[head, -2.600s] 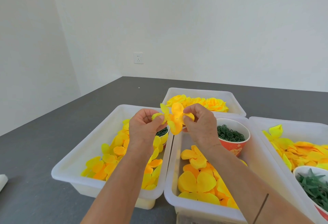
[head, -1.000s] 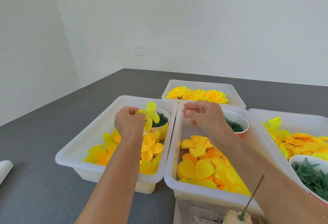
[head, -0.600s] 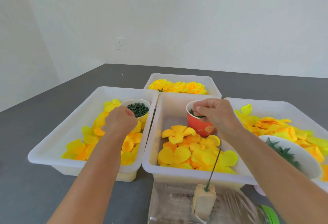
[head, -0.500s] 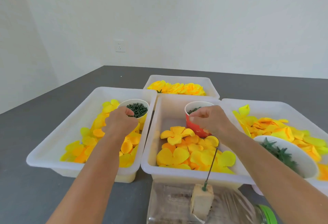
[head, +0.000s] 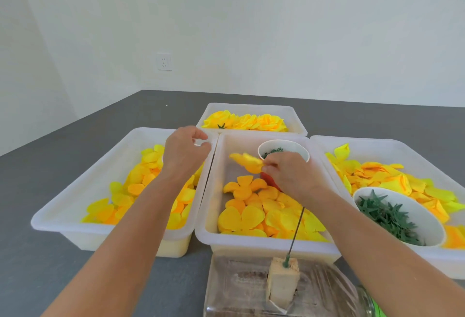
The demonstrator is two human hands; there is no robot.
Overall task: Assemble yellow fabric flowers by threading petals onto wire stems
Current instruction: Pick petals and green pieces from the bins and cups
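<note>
head view | right hand (head: 289,173), frame centre: blurred yellow petal piece (head: 245,162) is pinched above the middle tub (head: 214,181) | left hand (head: 185,152): fingers loosely curled, nothing held | wire stem (head: 295,231) is stuck in a foam block (head: 283,279), top hidden behind the right wrist | red cup (head: 270,182) largely covered | right tub (head: 392,144) cut off by the frame edge
</note>
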